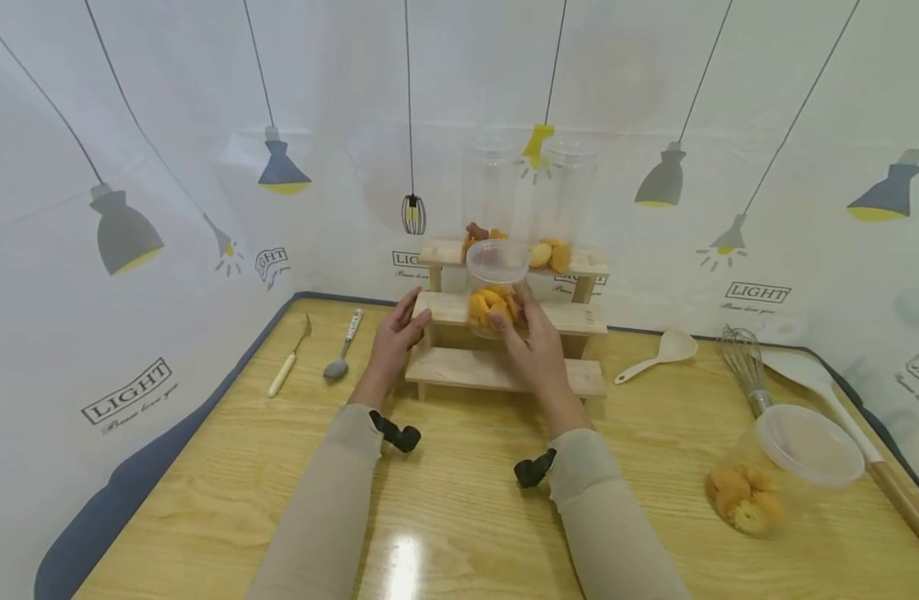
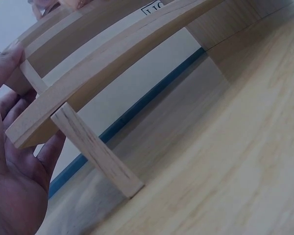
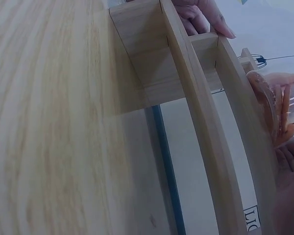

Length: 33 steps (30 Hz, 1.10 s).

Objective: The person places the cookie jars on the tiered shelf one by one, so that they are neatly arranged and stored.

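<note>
A three-tier wooden stand point(image 1: 466, 368) stands on the table toward the back. My left hand point(image 1: 392, 346) grips the left end of its middle tier, thumb on top and fingers around the edge, as the left wrist view shows. In my right hand point(image 1: 537, 354) is a clear plastic jar point(image 1: 496, 271) with a lid and orange-yellow snack pieces point(image 1: 492, 305) at its bottom. The jar is upright at the middle tier, my thumb across its front and fingers along its right side. Two taller clear jars point(image 1: 574, 196) with snacks are on the top tier.
Left of the stand lie a spoon point(image 1: 337, 367) and a fork point(image 1: 282, 375). To the right are a cream ladle point(image 1: 672, 347), a whisk point(image 1: 746, 358) and a white-headed spatula point(image 1: 800, 367). Another lidded jar point(image 1: 807, 446) with snacks sits at the front right. A printed curtain point(image 1: 339, 167) encloses the table.
</note>
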{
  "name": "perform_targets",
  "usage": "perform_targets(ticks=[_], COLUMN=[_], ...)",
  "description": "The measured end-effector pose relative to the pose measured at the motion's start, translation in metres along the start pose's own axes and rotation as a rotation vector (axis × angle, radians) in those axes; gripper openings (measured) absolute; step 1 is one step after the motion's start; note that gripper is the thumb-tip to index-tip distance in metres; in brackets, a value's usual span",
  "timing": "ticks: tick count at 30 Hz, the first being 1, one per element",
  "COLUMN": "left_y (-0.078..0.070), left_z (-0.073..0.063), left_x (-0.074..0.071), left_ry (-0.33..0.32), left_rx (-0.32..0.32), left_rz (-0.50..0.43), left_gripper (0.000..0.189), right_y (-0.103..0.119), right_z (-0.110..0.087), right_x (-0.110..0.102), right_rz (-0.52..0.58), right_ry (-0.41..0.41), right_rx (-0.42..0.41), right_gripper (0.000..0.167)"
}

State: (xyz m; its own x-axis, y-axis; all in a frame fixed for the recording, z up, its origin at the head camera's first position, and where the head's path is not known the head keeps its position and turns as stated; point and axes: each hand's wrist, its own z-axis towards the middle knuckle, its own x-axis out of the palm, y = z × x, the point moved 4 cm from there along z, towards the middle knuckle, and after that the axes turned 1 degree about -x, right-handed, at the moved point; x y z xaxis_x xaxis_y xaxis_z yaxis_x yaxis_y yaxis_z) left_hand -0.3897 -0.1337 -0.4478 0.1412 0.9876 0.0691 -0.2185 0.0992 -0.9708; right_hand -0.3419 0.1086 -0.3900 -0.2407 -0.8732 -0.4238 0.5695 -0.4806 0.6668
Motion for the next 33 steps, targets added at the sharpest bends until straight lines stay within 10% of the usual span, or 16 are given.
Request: perform_targets(ticks=[33], left_y=[0.0021], left_z=[0.0022], left_x=[0.0007], left_ry=[-0.023], left_rx=[0.014], left_rz=[0.009], left_gripper=[0.066], right_y=[0.0009], right_z=[0.0006], right_x=[-0.0007], right_rz=[0.015], right_ry=[0.074], right_rx=[0.073], right_gripper=[0.077])
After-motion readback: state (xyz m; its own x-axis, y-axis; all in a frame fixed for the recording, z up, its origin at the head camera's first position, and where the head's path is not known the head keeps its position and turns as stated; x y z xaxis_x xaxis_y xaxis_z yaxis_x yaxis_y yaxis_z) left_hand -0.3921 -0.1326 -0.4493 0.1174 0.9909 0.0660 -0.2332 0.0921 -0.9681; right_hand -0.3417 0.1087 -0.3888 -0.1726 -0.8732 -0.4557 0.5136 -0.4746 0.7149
